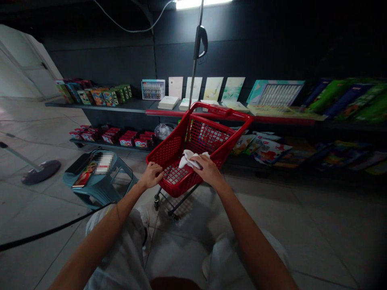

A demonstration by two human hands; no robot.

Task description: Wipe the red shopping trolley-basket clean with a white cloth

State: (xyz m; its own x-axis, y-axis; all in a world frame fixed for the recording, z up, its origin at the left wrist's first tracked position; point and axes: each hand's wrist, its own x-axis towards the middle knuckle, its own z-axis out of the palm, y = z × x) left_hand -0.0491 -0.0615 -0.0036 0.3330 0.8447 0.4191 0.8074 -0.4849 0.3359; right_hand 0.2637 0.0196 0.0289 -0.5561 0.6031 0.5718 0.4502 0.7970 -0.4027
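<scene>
A red plastic shopping cart [178, 188] stands on the floor in front of me, its handle turned toward the shelves. My left hand [152, 175] is closed round the cart's near left rim. In my right hand [208, 168] is a white cloth [190, 158], gripped over the near right side of the basket. Part of the cloth hangs inside the basket, against its rim. The fingertips of my right hand are partly hidden in the cloth's folds.
A blue-grey stool [99, 185] with a dark case and a magazine stands to the left. Behind the cart runs a shelf [130, 105] of boxes, cards and bags. A round stand base [41, 172] sits far left. A black strap [57, 228] crosses low left.
</scene>
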